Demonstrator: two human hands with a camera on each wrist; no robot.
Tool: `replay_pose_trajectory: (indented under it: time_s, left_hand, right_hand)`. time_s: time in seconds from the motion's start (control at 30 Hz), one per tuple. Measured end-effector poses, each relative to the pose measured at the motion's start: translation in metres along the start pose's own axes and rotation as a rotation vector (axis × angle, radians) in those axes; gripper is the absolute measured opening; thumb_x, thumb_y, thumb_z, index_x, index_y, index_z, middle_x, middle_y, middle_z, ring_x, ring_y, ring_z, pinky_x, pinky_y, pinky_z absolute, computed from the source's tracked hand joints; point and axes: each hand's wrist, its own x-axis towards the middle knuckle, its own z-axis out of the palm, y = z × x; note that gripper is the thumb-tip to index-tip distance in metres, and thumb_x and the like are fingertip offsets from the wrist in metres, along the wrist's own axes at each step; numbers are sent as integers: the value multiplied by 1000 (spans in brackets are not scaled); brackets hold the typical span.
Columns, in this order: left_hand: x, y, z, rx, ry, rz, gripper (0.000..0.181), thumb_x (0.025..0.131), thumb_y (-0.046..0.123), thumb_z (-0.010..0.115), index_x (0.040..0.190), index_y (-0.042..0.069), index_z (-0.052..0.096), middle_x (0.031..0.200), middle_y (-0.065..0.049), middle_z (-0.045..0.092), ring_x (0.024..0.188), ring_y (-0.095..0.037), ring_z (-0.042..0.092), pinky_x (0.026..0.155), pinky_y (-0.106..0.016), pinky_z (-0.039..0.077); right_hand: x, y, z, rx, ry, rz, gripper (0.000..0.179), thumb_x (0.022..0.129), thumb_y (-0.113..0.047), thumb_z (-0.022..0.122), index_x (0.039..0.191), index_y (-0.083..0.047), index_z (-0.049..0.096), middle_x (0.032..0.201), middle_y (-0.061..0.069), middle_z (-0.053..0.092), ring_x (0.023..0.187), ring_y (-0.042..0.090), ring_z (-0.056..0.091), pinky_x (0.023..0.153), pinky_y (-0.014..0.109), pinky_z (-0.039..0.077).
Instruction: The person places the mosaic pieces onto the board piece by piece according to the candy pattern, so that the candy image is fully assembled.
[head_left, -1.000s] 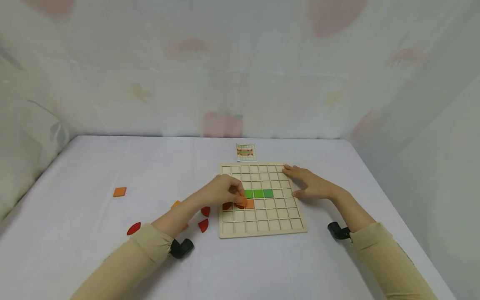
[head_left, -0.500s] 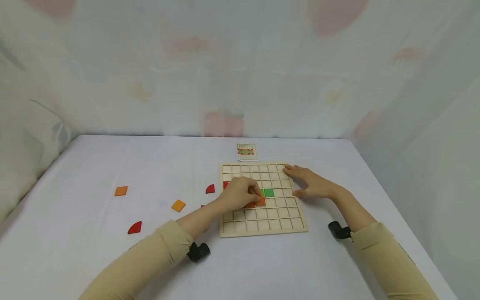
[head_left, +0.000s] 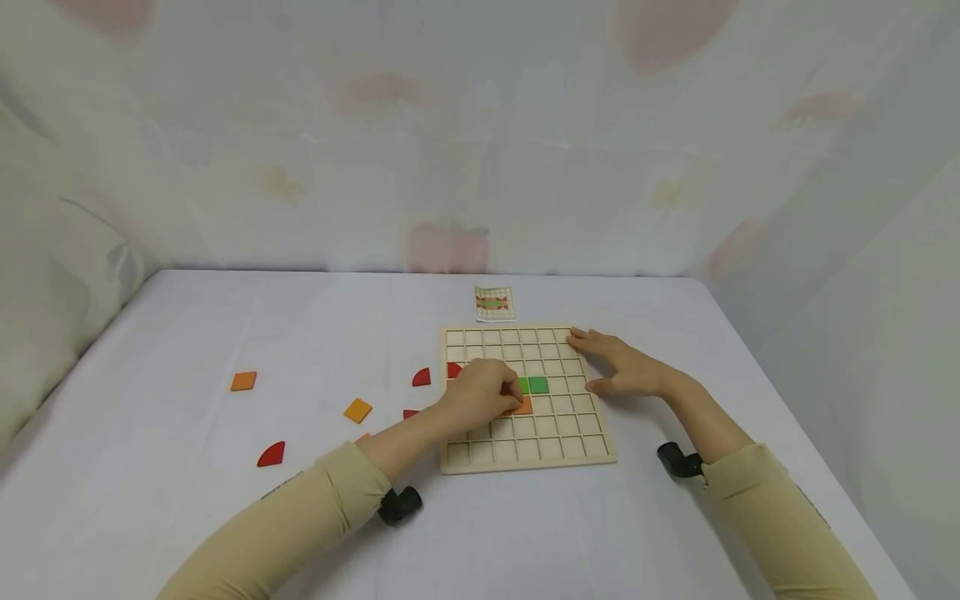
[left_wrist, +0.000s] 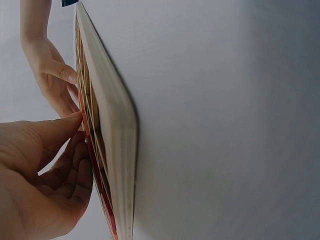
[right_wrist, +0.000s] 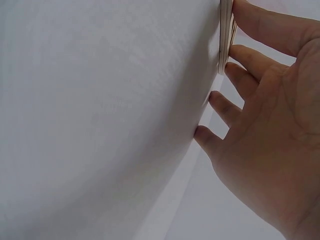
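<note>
My left hand [head_left: 480, 390] reaches over the pale wooden grid board [head_left: 528, 465], thumb and fingertips pinched at an orange square tile [head_left: 524, 406] in one of its cells. In the left wrist view, the thumb and curled fingers [left_wrist: 70, 167] meet right at the board's surface. Green square tiles [head_left: 538, 385] fill cells just above the orange one, partly hidden by the hand. A red quarter-circle tile [head_left: 453, 369] lies near the board's left side. My right hand [head_left: 622, 368] rests with spread fingers against the board's right edge; the right wrist view shows its fingertips [right_wrist: 235, 52] there.
Left of the board lie loose tiles: an orange square [head_left: 243, 381], a yellow-orange square [head_left: 357, 410], and red quarter circles [head_left: 272, 454] [head_left: 422, 377]. Behind the board is a small pattern card [head_left: 494, 304]. All sit on a white-covered table [head_left: 150, 517].
My left hand has moved right across the board with the orange tile, then lowered it flat into a cell beside another orange one. The right hand has stayed at the board's edge.
</note>
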Motion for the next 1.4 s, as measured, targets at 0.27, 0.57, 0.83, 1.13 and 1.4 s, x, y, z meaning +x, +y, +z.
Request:
replay_pose_trajectory:
  time_s: [0.27,0.57,0.83,1.13,1.4]
  left_hand:
    - [0,1,0,-6,-4,-10,12,84,7,73,74,14,75,75,5,70,75,-7,57,69,-22,48]
    - [-1,4,-1,12,-3,-8,13,84,4,71,77,13,76,73,5,71,75,-7,58,69,-22,49]
    - [-5,9,-9,-34,-17,-33,10,88,7,69,82,12,75,76,4,71,77,-9,58,71,-23,49]
    - [-9,-3,-24,-90,-27,-46,7,88,12,70,92,14,75,88,5,74,79,-7,62,71,-24,50]
    - [-15,-19,-51,-117,-64,-68,13,89,12,70,101,12,74,99,0,75,88,-11,67,79,-27,54]
  right_hand:
    - [0,0,-1,-4,2,-5,79,87,-28,63,154,-2,30,164,20,19,151,50,11,117,70,9]
    - [0,1,-2,4,0,-8,81,87,-33,66,154,-2,30,164,20,19,151,51,11,117,71,9]
    - [1,3,-1,5,1,-13,81,87,-32,67,153,-2,31,164,20,20,151,51,11,117,71,10]
    - [1,3,-1,-3,-1,-4,81,88,-31,67,153,-2,30,165,18,19,151,49,11,118,70,10]
    - [-1,4,-3,3,-1,-18,83,87,-34,67,153,-1,30,164,20,19,151,50,11,117,71,9]
